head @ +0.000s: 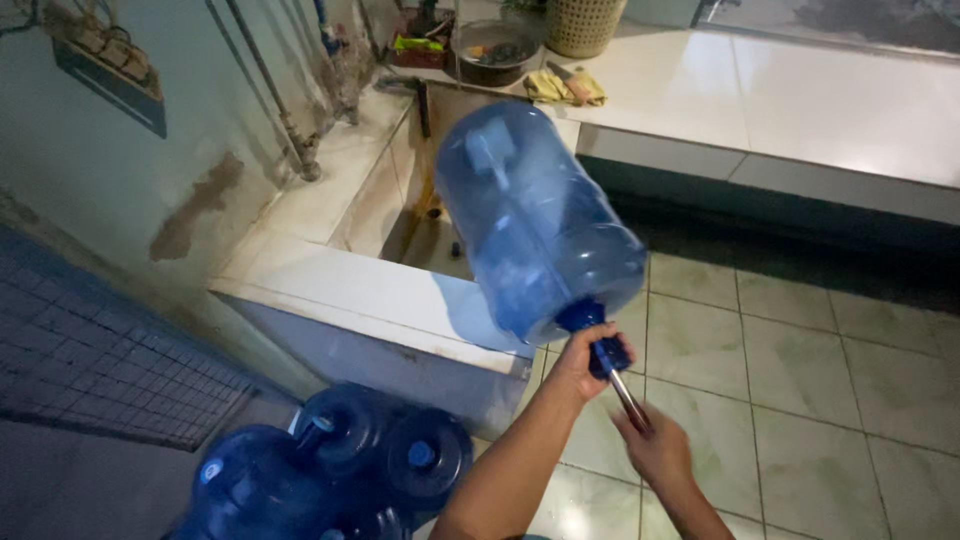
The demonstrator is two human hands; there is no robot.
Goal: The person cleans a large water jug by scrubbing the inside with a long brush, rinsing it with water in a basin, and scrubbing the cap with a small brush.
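One big blue water jug [535, 225] tilts over the white tiled basin edge [370, 295].
Your left hand [580, 360] grips its neck; your right hand [655, 450] closes around a thin rod [628, 400] entering its mouth.

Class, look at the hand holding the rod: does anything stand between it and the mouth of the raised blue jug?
Nothing visible does. The right hand holds the rod, which runs straight into the neck of the jug gripped by the left hand.
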